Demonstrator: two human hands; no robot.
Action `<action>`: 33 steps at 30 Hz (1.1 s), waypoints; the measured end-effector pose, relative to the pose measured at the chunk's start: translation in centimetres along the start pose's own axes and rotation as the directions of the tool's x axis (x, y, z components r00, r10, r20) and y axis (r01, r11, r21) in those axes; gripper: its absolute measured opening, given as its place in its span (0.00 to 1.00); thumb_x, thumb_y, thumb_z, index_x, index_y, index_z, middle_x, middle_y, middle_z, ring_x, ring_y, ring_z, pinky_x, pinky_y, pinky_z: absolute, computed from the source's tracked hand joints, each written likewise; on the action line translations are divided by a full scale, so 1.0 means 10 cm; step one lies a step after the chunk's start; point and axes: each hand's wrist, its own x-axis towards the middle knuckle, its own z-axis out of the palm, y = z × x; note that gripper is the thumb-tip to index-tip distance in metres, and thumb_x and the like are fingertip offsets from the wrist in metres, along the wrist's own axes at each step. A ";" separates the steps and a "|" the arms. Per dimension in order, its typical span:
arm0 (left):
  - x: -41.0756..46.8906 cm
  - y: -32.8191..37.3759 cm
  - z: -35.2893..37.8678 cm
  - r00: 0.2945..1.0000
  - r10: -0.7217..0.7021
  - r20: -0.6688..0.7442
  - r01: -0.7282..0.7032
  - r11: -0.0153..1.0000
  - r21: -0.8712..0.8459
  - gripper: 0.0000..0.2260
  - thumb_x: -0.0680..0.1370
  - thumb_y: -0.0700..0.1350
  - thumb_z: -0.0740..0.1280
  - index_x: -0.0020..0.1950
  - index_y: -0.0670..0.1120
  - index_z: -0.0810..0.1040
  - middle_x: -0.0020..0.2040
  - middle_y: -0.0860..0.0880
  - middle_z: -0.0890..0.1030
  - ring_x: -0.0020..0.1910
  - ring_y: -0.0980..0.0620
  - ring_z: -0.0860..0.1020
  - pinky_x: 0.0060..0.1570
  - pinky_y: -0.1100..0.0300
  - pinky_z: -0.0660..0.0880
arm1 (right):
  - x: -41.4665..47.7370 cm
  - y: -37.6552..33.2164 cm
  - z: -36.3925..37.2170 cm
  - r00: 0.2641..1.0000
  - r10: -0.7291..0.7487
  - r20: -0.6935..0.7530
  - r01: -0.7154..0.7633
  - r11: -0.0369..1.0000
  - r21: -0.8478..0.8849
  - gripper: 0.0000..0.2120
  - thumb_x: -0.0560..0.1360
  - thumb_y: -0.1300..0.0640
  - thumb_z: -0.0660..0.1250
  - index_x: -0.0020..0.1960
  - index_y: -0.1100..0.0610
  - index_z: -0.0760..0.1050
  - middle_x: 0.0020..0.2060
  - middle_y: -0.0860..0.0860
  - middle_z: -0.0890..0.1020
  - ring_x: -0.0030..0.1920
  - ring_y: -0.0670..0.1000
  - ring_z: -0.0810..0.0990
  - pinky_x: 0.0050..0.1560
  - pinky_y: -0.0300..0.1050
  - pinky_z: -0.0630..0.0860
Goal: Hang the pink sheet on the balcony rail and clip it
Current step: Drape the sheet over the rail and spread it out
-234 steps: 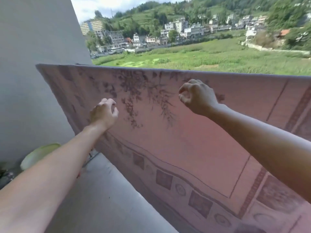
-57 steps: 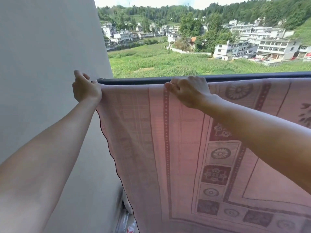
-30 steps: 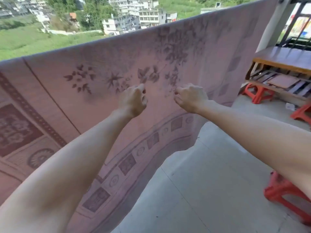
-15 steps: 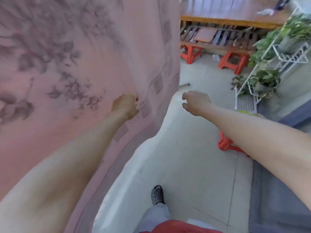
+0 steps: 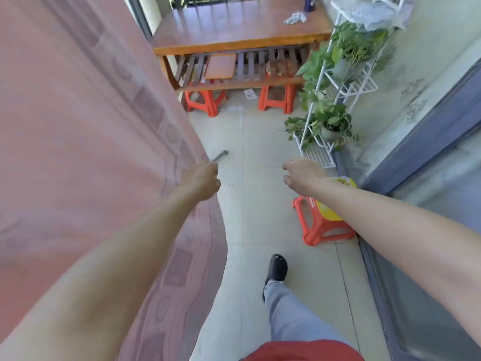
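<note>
The pink patterned sheet hangs down the whole left side of the head view, its lower hem curving above the tiled floor. The rail it hangs on is out of view, and no clip shows on it. My left hand is curled shut right at the sheet's hem edge; whether it pinches the fabric is unclear. My right hand reaches forward over the floor, apart from the sheet, fingers loosely apart and holding nothing.
A red stool bearing a yellow container stands just under my right forearm. Ahead are a wooden table, two red stools beneath it, and a white plant rack. A glass door lines the right side. A small metal rod lies on the floor.
My view has swung right and down from the rail to the floor. Both hands have come off the sheet's top edge, and the right hand has moved away from the sheet.
</note>
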 end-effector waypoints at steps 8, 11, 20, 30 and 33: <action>1.81 0.26 -0.41 1.000 0.007 0.006 -0.006 1.000 -0.026 0.12 0.78 0.45 0.63 0.60 0.46 0.75 0.59 0.45 0.74 0.58 0.43 0.73 0.49 0.56 0.68 | 1.66 0.67 -0.49 0.997 -0.064 -0.034 0.058 0.985 -0.160 0.14 0.77 0.54 0.60 0.59 0.57 0.75 0.57 0.55 0.77 0.59 0.57 0.75 0.54 0.51 0.72; 2.42 0.18 -0.57 0.999 0.028 -0.023 -0.027 0.999 0.016 0.11 0.77 0.46 0.63 0.58 0.46 0.76 0.57 0.45 0.75 0.57 0.42 0.74 0.55 0.51 0.71 | 2.30 0.76 -0.65 0.992 -0.115 -0.046 0.104 0.976 -0.194 0.13 0.77 0.54 0.60 0.59 0.57 0.74 0.57 0.55 0.77 0.60 0.57 0.74 0.54 0.52 0.71; 4.61 -0.14 -1.04 0.995 0.082 -0.048 -0.078 0.993 0.090 0.12 0.77 0.48 0.62 0.59 0.47 0.75 0.59 0.46 0.76 0.55 0.42 0.76 0.49 0.53 0.69 | 4.49 0.93 -0.91 0.990 -0.137 -0.045 0.125 0.970 -0.209 0.14 0.77 0.53 0.60 0.60 0.56 0.73 0.58 0.55 0.76 0.60 0.58 0.73 0.56 0.52 0.69; 6.90 -0.09 -1.90 0.974 0.226 -0.002 -0.224 0.968 0.117 0.08 0.77 0.45 0.62 0.53 0.45 0.74 0.56 0.45 0.76 0.52 0.42 0.76 0.47 0.52 0.66 | 6.39 1.42 -1.54 0.997 0.010 -0.077 -0.017 0.996 -0.087 0.14 0.76 0.56 0.58 0.60 0.55 0.73 0.56 0.54 0.77 0.57 0.57 0.74 0.53 0.52 0.72; 7.48 0.12 -1.97 0.961 0.275 0.015 -0.275 0.955 0.108 0.09 0.77 0.45 0.62 0.56 0.45 0.75 0.57 0.46 0.76 0.53 0.43 0.75 0.50 0.51 0.68 | 6.84 1.75 -1.59 0.998 0.058 -0.038 -0.060 0.996 -0.060 0.14 0.76 0.56 0.57 0.60 0.55 0.72 0.56 0.54 0.76 0.57 0.56 0.73 0.54 0.53 0.72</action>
